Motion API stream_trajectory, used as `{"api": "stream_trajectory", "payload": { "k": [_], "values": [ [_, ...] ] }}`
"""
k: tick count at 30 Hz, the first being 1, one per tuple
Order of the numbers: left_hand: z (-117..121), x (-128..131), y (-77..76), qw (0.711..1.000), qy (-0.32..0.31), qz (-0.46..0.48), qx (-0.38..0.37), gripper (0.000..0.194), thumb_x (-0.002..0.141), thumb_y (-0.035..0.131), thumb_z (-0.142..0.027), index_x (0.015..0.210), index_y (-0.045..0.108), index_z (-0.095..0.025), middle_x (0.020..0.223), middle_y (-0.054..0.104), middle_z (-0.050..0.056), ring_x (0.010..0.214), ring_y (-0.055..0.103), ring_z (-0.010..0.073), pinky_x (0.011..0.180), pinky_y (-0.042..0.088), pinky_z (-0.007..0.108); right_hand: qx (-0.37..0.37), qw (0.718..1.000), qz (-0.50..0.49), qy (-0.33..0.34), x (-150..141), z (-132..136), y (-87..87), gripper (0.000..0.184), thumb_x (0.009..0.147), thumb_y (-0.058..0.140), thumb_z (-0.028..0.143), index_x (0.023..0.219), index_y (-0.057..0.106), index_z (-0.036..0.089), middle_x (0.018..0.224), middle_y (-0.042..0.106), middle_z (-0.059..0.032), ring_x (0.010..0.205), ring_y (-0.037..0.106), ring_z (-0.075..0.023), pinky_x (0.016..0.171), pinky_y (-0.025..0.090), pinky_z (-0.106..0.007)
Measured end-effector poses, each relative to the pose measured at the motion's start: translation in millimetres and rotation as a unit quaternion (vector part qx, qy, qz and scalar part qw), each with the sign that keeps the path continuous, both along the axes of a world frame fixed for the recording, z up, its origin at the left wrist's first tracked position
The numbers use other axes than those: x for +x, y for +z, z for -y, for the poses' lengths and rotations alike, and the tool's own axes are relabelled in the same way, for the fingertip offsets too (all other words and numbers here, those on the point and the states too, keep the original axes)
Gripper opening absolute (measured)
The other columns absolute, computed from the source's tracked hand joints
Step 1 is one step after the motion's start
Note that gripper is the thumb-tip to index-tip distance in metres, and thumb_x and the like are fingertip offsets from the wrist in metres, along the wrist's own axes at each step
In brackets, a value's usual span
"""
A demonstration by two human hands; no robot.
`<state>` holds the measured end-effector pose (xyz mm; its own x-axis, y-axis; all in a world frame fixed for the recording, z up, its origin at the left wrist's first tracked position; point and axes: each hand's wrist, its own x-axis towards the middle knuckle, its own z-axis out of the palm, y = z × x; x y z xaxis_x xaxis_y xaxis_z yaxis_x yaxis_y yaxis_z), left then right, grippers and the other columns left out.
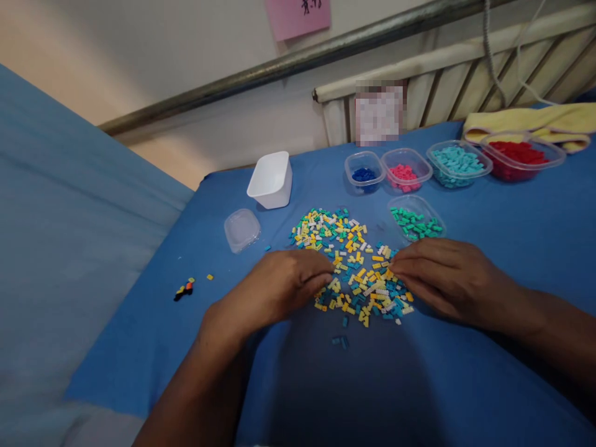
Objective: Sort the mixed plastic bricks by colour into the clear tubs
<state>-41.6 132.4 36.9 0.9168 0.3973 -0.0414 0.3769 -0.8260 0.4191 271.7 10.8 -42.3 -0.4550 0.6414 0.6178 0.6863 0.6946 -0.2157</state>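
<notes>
A heap of tiny mixed bricks (pixel 347 248), yellow, teal, white and green, lies on the blue cloth (pixel 465 372). My left hand (pixel 279 288) rests at the heap's near left edge, fingers curled and pressed together on the bricks. My right hand (pixel 442 276) rests at the near right edge, fingertips pinched together at the bricks. What either pinch holds is too small to make out. A clear tub of green bricks (pixel 416 218) stands just beyond my right hand.
Clear tubs at the back hold dark blue (pixel 364 169), pink (pixel 405 171), light blue (pixel 459 162) and red (pixel 521 155) bricks. A white tub (pixel 271 180) and a clear lid (pixel 241 228) sit at left. Stray pieces (pixel 185 288) lie far left. A yellow cloth (pixel 535 121) lies by the radiator.
</notes>
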Motion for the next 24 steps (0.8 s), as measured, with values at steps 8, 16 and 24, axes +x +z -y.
{"api": "stream_trajectory", "payload": {
  "k": [8, 16, 24],
  "values": [
    [-44, 23, -25.5, 0.978, 0.151, -0.081, 0.117, 0.021, 0.107, 0.063, -0.013, 0.115, 0.083, -0.017, 0.117, 0.077, 0.01, 0.109, 0.074, 0.0276, 0.091, 0.056, 0.039, -0.001, 1.0, -0.004, 0.008, 0, 2, -4.6, 0.014, 0.109, 0.068, 0.017, 0.122, 0.073, 0.017, 0.113, 0.084, -0.0094, 0.097, 0.081, -0.0231, 0.086, 0.065, -0.039],
    [-47, 32, -15.3, 0.971, 0.094, -0.191, 0.106, 0.027, 0.1, 0.061, -0.01, 0.114, 0.082, -0.02, 0.115, 0.077, 0.009, 0.106, 0.073, 0.0258, 0.087, 0.054, 0.033, 0.007, 1.0, 0.006, 0.01, -5, 6, -4.2, 0.013, 0.111, 0.065, 0.018, 0.122, 0.071, 0.018, 0.111, 0.084, -0.0087, 0.094, 0.082, -0.0228, 0.08, 0.064, -0.036],
    [-43, 17, -6.2, 0.973, 0.122, -0.153, 0.124, 0.021, 0.102, 0.061, -0.017, 0.116, 0.077, -0.016, 0.111, 0.076, 0.008, 0.095, 0.07, 0.0247, 0.077, 0.047, 0.035, -0.008, 1.0, 0.002, 0.018, -6, 6, -5.9, 0.012, 0.112, 0.063, 0.019, 0.117, 0.073, 0.019, 0.103, 0.083, -0.0067, 0.086, 0.08, -0.0207, 0.077, 0.061, -0.034]
  ]
}}
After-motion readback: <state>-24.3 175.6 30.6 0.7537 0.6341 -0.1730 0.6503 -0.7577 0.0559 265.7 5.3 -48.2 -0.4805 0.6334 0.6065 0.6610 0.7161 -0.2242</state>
